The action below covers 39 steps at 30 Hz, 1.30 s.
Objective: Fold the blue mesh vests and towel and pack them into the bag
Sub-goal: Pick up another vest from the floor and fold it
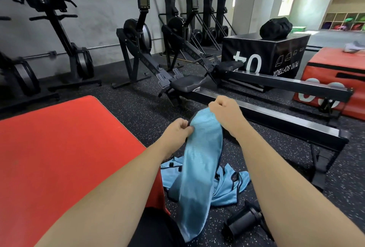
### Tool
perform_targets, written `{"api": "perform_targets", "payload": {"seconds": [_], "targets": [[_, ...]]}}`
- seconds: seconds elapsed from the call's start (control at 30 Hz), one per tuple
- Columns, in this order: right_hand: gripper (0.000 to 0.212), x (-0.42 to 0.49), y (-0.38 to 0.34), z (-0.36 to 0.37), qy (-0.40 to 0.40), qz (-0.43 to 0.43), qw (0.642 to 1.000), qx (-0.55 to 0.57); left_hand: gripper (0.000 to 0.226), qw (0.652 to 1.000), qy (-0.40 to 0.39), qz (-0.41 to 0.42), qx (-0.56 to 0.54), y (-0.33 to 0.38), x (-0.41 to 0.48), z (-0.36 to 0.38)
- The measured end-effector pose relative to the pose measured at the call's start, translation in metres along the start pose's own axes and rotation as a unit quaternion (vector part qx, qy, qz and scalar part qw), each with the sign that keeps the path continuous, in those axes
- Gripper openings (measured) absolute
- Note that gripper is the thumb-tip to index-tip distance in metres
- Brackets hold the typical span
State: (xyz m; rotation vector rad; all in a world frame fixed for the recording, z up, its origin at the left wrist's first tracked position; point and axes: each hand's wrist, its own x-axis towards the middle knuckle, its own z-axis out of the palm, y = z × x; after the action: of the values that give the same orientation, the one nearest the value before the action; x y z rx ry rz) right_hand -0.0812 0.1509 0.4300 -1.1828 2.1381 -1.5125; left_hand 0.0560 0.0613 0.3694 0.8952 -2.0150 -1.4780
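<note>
while both hands' grip pinches its top edge, the blue mesh vest (199,160) hangs below them.

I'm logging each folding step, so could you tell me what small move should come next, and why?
Probably lay the held vest flat on the red mat: the left hand and right hand pinch its top edge, and it hangs full length over the other vests.

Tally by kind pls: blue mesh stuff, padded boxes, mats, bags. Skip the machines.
Vest in hand: 1, blue mesh vest gripped by left hand and right hand
Floor heap: 1, blue mesh heap, vests inside uncountable
Boxes: 2, black padded box, red padded box
Mat: 1, red padded mat
Bag: 1, black bag atop the black box
Total: 6
</note>
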Motion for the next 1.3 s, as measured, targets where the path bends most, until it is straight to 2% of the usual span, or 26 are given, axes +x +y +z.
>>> {"api": "perform_targets", "payload": {"seconds": [0.07,0.13,0.23,0.3,0.4,0.5,0.7,0.77,0.83,0.9,1.0,1.07,1.13,1.2,1.3], "targets": [[0.018,-0.001,0.000,-0.003,-0.009,-0.019,1.000,-0.008,0.010,0.998,0.017,0.039,0.053,0.005,0.004,-0.002],[0.017,-0.002,-0.004,-0.004,-0.083,-0.038,0.995,-0.043,0.011,0.995,0.015,0.073,0.061,0.014,0.006,-0.002],[0.039,-0.002,-0.010,-0.005,-0.202,-0.034,0.972,-0.112,0.013,0.995,-0.007,0.097,0.022,0.027,0.008,-0.005],[0.046,0.001,-0.010,-0.010,-0.219,-0.033,0.964,-0.144,0.009,0.995,-0.037,0.090,-0.006,0.030,0.006,-0.008],[0.030,0.008,-0.008,-0.019,-0.180,-0.049,0.962,-0.200,0.006,0.994,-0.087,0.065,-0.012,0.024,0.002,-0.016],[0.024,0.015,-0.001,-0.029,-0.110,-0.052,0.953,-0.276,0.003,0.991,-0.105,0.052,0.066,0.010,-0.002,-0.028],[0.012,0.014,0.013,-0.046,0.035,0.034,0.908,-0.416,0.012,0.970,-0.107,0.049,0.212,-0.003,-0.001,-0.061],[0.011,0.013,0.015,-0.044,0.042,0.036,0.907,-0.417,0.011,0.959,-0.102,0.048,0.262,-0.002,0.001,-0.068],[0.012,0.014,0.012,-0.040,-0.030,0.013,0.920,-0.390,0.007,0.952,-0.091,0.051,0.287,0.001,0.003,-0.069],[0.029,0.013,0.006,-0.030,-0.123,-0.024,0.937,-0.326,0.004,0.956,-0.087,0.069,0.271,0.008,0.004,-0.065],[0.048,0.006,-0.007,-0.013,-0.183,-0.053,0.956,-0.224,0.007,0.966,-0.104,0.092,0.217,0.023,0.003,-0.054],[0.046,0.003,-0.013,-0.004,-0.229,-0.046,0.956,-0.177,0.012,0.972,-0.119,0.091,0.181,0.033,0.000,-0.049],[0.036,0.002,-0.014,0.003,-0.272,-0.038,0.946,-0.173,0.014,0.976,-0.137,0.078,0.149,0.041,-0.002,-0.048],[0.026,0.002,-0.015,0.006,-0.291,-0.038,0.937,-0.189,0.014,0.977,-0.154,0.064,0.132,0.044,-0.004,-0.051],[0.027,0.004,-0.012,0.003,-0.291,-0.034,0.935,-0.197,0.014,0.979,-0.157,0.048,0.121,0.043,-0.005,-0.057]]}}
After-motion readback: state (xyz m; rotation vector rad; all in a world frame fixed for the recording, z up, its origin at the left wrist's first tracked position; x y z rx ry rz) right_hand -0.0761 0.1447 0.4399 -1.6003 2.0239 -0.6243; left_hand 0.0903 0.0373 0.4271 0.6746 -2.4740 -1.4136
